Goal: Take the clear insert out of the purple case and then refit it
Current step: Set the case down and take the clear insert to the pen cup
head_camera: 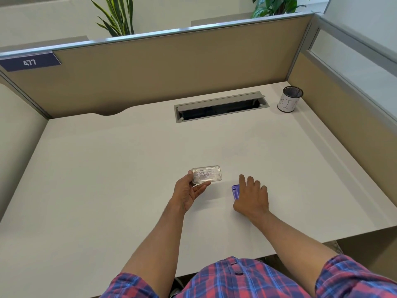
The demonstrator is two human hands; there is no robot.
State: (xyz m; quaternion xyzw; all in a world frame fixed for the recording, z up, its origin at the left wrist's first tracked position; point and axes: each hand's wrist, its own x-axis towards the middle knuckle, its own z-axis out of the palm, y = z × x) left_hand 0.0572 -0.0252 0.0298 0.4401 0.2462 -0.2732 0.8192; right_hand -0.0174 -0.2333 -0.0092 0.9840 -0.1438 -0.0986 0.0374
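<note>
Left hand (189, 193): fingers pinch the insert (206, 174) by its near-left edge, above the tabletop (107, 179)
Right hand (252, 197): fingers spread flat over the case (235, 191) (mostly hidden), pressing it down, right of the insert

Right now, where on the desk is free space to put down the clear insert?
The desk is bare left of the left hand, and between both hands and the cable slot. It is crowded only at the right hand, which covers the purple case, and by the mesh cup.
</note>
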